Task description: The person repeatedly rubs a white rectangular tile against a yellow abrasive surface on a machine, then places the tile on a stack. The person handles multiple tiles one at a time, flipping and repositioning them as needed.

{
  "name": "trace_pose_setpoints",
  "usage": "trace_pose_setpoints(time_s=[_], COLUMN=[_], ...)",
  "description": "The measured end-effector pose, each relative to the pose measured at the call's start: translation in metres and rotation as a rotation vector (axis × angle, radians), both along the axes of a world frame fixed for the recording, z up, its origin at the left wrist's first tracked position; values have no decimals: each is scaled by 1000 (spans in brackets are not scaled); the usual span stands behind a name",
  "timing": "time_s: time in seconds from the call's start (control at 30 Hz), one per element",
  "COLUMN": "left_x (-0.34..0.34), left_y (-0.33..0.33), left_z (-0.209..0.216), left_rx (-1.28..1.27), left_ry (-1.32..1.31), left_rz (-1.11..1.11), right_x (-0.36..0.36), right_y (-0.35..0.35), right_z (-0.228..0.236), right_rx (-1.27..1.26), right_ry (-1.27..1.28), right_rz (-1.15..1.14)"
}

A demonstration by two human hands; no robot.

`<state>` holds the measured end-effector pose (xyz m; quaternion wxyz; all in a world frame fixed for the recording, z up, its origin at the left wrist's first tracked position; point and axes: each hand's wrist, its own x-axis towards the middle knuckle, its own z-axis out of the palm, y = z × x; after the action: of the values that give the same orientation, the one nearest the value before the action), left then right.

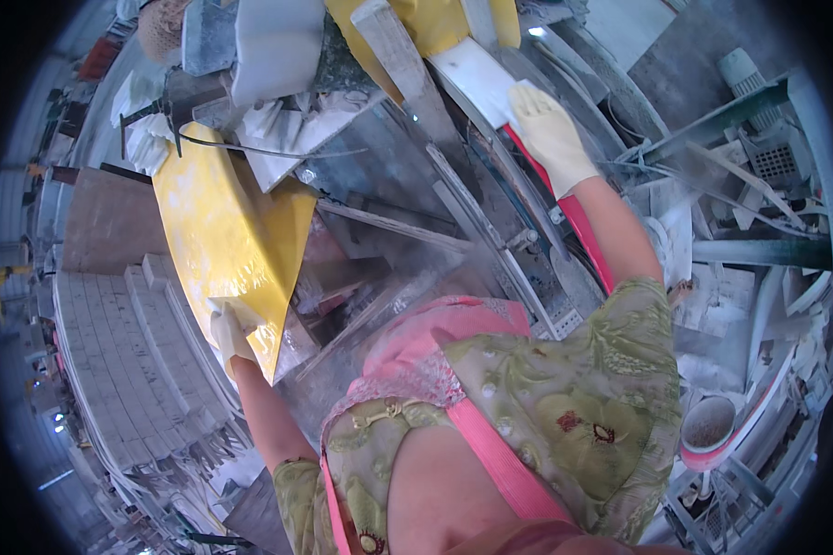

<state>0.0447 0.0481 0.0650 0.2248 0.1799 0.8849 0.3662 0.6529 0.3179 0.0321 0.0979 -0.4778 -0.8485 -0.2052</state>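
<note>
My right hand (pixel 553 137), in a cream glove, lies flat with outstretched fingers on the near end of a long white slab (pixel 472 76). The slab rests on a narrow track with a red belt (pixel 583 227) running toward me. Down at the left, my left hand (pixel 229 335), also gloved, touches the lower part of a glossy yellow sheet (pixel 215 217). Its fingers point away from me and look loosely spread, with nothing visible in them. The sheet drapes over something hidden beneath it.
Stacked pale strips (pixel 125 351) stand at the left beside a brown board (pixel 116 222). White slabs and broken pieces (pixel 278 51) lie at the far left. A green metal beam (pixel 759 252) and scattered offcuts are on the right, with a round container (pixel 708 421) nearer me.
</note>
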Motion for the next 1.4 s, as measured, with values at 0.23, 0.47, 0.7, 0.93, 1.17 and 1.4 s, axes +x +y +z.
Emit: trace_pose_setpoints(time_s=[0.23, 0.47, 0.7, 0.93, 1.17, 1.4], left_x=[-7, -20, -24, -9, -40, -41], left_y=[-11, -9, -11, -18, -19, -25], left_z=[-9, -24, -27, -14, -35, -29], left_rx=[107, 96, 82, 97, 30, 47], left_ry=[-44, -62, -68, -54, -117, -19], left_rz=[42, 55, 46, 41, -85, -224], right_x=[-27, -21, -20, -12, -34, -145], right_y=[13, 51, 53, 47, 41, -3], right_z=[0, 40, 50, 47, 61, 68], right_rx=[-298, -393, -302, -394, -472, -748], right_ry=[-122, -58, -20, -13, -40, 886], right_rz=[-48, 175, 421, 307, -162, 119])
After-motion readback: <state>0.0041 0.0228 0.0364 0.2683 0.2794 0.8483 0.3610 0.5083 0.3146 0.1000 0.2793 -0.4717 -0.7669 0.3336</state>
